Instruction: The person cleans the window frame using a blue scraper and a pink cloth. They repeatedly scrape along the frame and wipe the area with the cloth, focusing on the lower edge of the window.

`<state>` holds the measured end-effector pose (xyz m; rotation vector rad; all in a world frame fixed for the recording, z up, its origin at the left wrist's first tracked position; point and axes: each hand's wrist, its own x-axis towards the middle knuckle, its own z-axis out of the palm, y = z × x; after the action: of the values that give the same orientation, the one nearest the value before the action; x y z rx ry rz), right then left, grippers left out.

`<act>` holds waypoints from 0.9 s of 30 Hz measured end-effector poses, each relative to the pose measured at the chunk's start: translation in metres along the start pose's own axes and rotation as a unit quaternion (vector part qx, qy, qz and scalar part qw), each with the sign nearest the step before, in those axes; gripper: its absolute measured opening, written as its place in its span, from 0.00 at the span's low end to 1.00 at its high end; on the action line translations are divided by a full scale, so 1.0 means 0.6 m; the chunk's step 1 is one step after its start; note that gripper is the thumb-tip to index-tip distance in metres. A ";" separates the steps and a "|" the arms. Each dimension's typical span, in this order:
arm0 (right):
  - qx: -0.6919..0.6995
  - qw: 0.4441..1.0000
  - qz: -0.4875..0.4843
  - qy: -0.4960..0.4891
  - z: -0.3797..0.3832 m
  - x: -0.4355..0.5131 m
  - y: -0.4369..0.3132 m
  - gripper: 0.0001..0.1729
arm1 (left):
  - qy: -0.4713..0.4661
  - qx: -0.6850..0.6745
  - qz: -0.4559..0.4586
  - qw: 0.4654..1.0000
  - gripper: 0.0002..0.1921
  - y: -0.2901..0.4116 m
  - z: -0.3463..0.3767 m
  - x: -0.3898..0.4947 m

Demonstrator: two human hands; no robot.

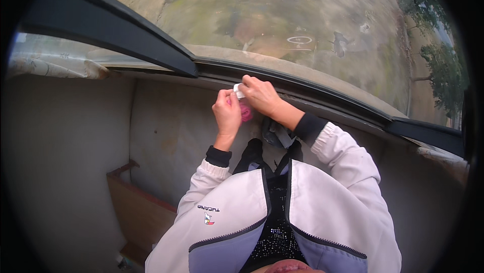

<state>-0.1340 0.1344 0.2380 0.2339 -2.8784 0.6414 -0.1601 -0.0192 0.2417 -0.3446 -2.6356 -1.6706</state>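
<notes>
Both of my hands meet just inside a window sill. A small white piece (pixel 239 91), perhaps folded paper or cloth, is pinched between the fingertips of my left hand (pixel 228 111) and my right hand (pixel 261 94). Behind my left hand's palm shows a bunched pink cloth (pixel 246 113), which the left hand seems to hold too; its lower fingers are hidden. The fingers of my right hand curl over the upper end of the white piece, so its full shape cannot be seen.
The dark window frame (pixel 295 84) runs beyond my hands, with ground and trees outside. Below hangs a grey bag-like item (pixel 278 133) near my legs. A brown wooden piece of furniture (pixel 140 201) stands at lower left. Patterned curtains (pixel 56 65) hang at the window's side.
</notes>
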 end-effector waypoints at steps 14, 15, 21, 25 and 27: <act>-0.107 0.988 0.067 -0.086 -0.078 -0.104 0.048 0.06 | -0.147 -0.027 -0.018 0.989 0.08 0.035 0.100 -0.043; -0.103 0.986 0.082 -0.103 -0.086 -0.114 0.049 0.06 | -0.157 -0.031 -0.033 0.987 0.08 0.042 0.100 -0.048; -0.041 0.999 0.003 -0.001 -0.050 -0.073 0.046 0.05 | -0.067 -0.013 -0.003 0.998 0.06 0.032 0.054 -0.032; -0.048 0.995 0.069 -0.055 -0.046 -0.075 0.043 0.04 | -0.122 -0.053 -0.048 0.990 0.07 0.013 0.060 -0.021; -0.028 0.993 0.100 -0.051 -0.068 -0.098 0.051 0.06 | -0.154 -0.085 -0.055 0.983 0.08 0.010 0.061 -0.029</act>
<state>-0.0769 0.1860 0.2493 -0.0310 -3.0387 0.5965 -0.1379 0.0130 0.2292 -0.5063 -2.7722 -2.0352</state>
